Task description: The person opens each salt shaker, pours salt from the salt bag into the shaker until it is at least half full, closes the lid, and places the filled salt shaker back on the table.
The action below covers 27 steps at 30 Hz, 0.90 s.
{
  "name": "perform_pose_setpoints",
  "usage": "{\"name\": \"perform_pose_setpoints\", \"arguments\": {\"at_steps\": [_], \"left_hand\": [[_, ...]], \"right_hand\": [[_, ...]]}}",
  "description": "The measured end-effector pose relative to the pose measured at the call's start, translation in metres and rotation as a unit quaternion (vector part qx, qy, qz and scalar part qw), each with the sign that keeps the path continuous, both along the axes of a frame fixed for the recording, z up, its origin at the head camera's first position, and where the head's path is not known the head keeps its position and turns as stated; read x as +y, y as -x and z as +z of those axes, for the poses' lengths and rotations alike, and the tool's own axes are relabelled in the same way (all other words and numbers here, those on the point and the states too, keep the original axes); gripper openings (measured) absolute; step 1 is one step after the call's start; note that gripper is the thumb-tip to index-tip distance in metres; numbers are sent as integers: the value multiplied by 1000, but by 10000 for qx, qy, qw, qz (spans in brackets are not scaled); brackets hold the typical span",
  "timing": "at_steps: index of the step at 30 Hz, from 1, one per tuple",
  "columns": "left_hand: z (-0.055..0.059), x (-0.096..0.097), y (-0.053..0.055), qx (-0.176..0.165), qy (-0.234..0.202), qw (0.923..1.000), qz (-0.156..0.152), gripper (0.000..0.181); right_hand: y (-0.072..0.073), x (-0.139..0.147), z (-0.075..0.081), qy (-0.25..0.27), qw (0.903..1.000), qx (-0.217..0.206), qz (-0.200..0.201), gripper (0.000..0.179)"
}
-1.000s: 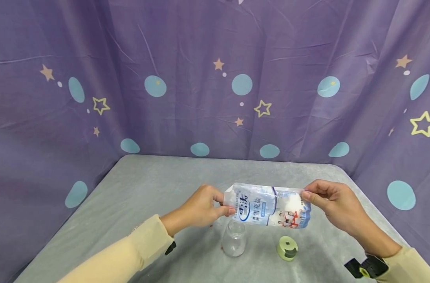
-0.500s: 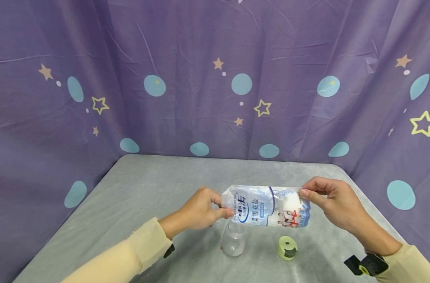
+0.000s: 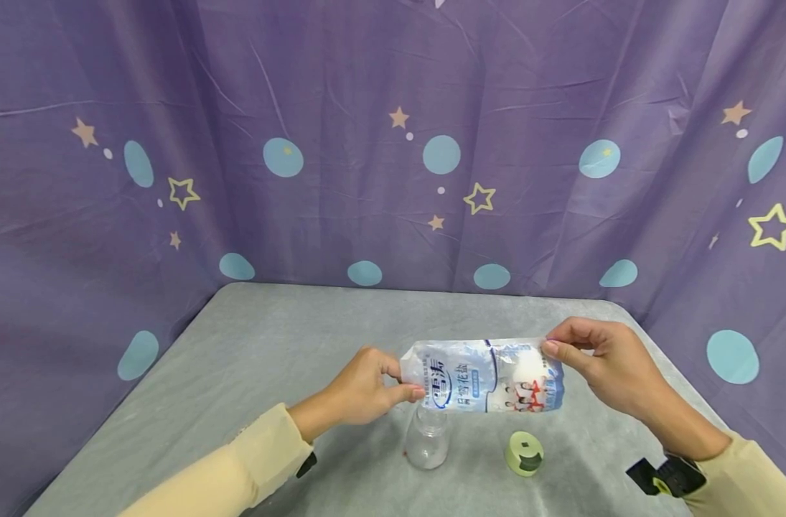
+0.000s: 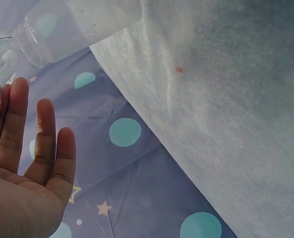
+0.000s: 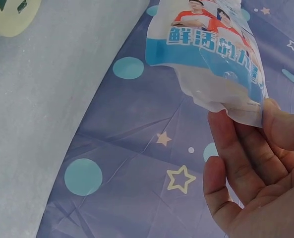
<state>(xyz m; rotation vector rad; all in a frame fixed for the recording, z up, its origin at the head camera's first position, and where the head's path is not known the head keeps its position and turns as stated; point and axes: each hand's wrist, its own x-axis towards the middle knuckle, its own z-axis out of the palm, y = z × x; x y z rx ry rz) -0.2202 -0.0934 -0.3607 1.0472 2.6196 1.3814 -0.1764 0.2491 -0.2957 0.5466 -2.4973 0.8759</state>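
Observation:
A blue and white salt bag [image 3: 483, 377] is held sideways above the table, its printed front facing me. My left hand [image 3: 367, 388] pinches the bag's left end between thumb and fingers. At the upper right corner, my right hand [image 3: 602, 366] grips the bag; the right wrist view shows its thumb and fingers on the bag's bottom edge [image 5: 221, 91]. Below the bag's left end stands a clear jar [image 3: 426, 444], upright and uncapped, with some whitish stuff near its base. The bag partly overlaps the jar's mouth in the head view, and the jar [image 4: 82, 25] also shows in the left wrist view.
To the right of the jar, a light green lid [image 3: 524, 454] lies on the grey-covered table [image 3: 289, 323]. A small red speck [image 4: 179, 70] is on the cloth. A purple curtain [image 3: 341, 179] surrounds the table's back and sides.
The bag has shifted slightly left, both hands moving with it. My right hand has risen a little and my left has dropped a little. Jar and lid have stayed put.

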Motion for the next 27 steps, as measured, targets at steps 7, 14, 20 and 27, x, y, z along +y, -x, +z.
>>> {"name": "perform_pose_setpoints", "arguments": {"at_steps": [7,14,20,27], "left_hand": [[-3,0,-1,-129,-110,9998,-68,6],[-6,0,-2,-238,-243,9994,-101,6],[-9,0,-2,-285,-329,9990,-136,6],[-11,-1,-2,-222,-353,9990,-142,6]], "right_hand": [[1,-4,4,-80,9998,190,54,20],[2,-6,7,-130,9996,230,53,21],[2,-7,9,-173,9994,289,71,21],[3,-11,11,-245,9991,326,65,21]]}}
